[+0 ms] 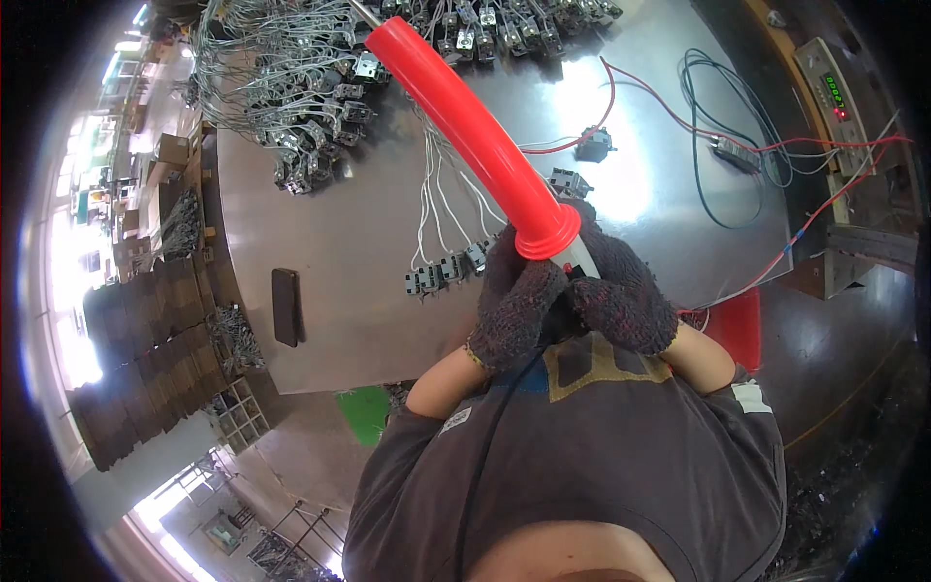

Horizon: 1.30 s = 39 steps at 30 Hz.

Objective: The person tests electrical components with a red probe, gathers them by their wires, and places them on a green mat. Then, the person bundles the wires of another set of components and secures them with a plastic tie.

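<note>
Both hands gloved, dark knit. Left hand (514, 306) & right hand (621, 291) close together at chest, gripping base of red curved tube (465, 126) w/ flared end, pointing up over metal table (330, 242). Wired switch parts (446, 267) just beside left hand; black phone (285, 307) well apart.

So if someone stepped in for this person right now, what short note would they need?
Left hand, gloved: closed around the base of the red funnel-shaped tube, just under its flared collar.
Right hand, gloved: closed beside it on the same grip, over a white part.
The tube points up over the steel table.
Wired grey connectors lie by the hands; a bigger heap sits at the far edge.
Done or left: cannot tell.
</note>
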Motion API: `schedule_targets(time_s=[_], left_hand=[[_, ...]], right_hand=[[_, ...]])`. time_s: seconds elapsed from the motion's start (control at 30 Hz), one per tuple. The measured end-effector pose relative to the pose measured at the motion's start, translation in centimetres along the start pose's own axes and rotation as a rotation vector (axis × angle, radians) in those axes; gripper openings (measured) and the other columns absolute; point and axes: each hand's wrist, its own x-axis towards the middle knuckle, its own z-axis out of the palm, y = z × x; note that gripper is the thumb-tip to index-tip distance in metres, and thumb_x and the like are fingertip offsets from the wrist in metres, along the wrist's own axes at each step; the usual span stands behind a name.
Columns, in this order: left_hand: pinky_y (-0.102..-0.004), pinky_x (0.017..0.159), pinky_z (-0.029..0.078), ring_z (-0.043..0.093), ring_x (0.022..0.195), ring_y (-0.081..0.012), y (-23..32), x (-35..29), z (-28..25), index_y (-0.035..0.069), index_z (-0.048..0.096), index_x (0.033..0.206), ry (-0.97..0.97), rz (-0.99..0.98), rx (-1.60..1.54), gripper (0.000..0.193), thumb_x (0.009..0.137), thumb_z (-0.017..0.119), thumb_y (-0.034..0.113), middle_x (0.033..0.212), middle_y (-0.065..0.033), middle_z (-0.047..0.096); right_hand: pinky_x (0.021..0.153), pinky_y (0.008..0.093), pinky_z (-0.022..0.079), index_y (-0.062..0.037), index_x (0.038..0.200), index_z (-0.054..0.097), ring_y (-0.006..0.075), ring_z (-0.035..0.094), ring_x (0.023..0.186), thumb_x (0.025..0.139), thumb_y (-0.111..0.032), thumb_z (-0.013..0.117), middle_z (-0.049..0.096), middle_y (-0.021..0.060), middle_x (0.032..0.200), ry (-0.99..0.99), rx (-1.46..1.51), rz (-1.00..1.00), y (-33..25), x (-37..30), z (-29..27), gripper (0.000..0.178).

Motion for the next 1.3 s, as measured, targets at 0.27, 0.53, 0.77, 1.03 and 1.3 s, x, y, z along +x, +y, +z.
schedule_targets(time_s=[0.27, 0.53, 0.77, 1.03, 1.3], left_hand=[[-0.0336, 0.103, 0.048, 0.056, 0.123, -0.0171, -0.1, -0.3, -0.2, 0.002, 0.045, 0.147, -0.06, 0.036, -0.001, 0.054, 0.1, 0.066, 0.02, 0.136, -0.0086, 0.058], [-0.0342, 0.105, 0.047, 0.057, 0.123, -0.0176, -0.4, -0.4, -0.5, 0.002, 0.045, 0.148, -0.072, 0.094, 0.051, 0.056, 0.1, 0.067, 0.02, 0.137, -0.0091, 0.058], [-0.0345, 0.105, 0.047, 0.057, 0.123, -0.0175, -0.1, -0.5, 0.0, 0.002, 0.044, 0.149, -0.018, 0.026, 0.065, 0.056, 0.101, 0.067, 0.021, 0.137, -0.0087, 0.057], [-0.035, 0.106, 0.046, 0.056, 0.125, -0.0183, -0.4, -0.7, -0.1, 0.002, 0.044, 0.149, -0.033, 0.061, 0.006, 0.053, 0.102, 0.064, 0.019, 0.139, -0.0099, 0.057], [-0.0349, 0.105, 0.047, 0.057, 0.124, -0.0185, -0.5, -0.4, -0.2, 0.001, 0.046, 0.147, -0.014, 0.024, -0.018, 0.053, 0.101, 0.065, 0.019, 0.137, -0.0099, 0.058]], right_hand=[[0.109, 0.0498, 0.044, -0.0036, 0.145, 0.052, 0.0393, 0.057, 0.127, 0.087, -0.029, 0.071, 0.059, 0.0233, 0.137, 0.016, 0.055, -0.068, -0.9, 0.1, 0.1, 0.066], [0.107, 0.0475, 0.045, -0.0036, 0.146, 0.051, 0.0344, 0.058, 0.127, 0.09, -0.035, 0.07, 0.059, 0.0208, 0.137, -0.06, 0.103, 0.027, -1.5, -0.3, -0.2, 0.067], [0.108, 0.0479, 0.044, -0.0043, 0.148, 0.049, 0.0326, 0.057, 0.129, 0.093, -0.041, 0.069, 0.057, 0.0191, 0.141, -0.107, 0.045, 0.015, -0.6, -0.6, -0.5, 0.069], [0.108, 0.0465, 0.045, -0.0044, 0.148, 0.05, 0.0328, 0.058, 0.126, 0.093, -0.037, 0.07, 0.06, 0.0186, 0.138, -0.08, 0.062, 0.08, -1.5, -0.4, -0.2, 0.066], [0.103, 0.043, 0.049, -0.0033, 0.146, 0.051, 0.0255, 0.061, 0.119, 0.093, -0.034, 0.071, 0.062, 0.0161, 0.134, -0.003, 0.065, -0.085, -1.2, -0.3, 0.1, 0.065]])
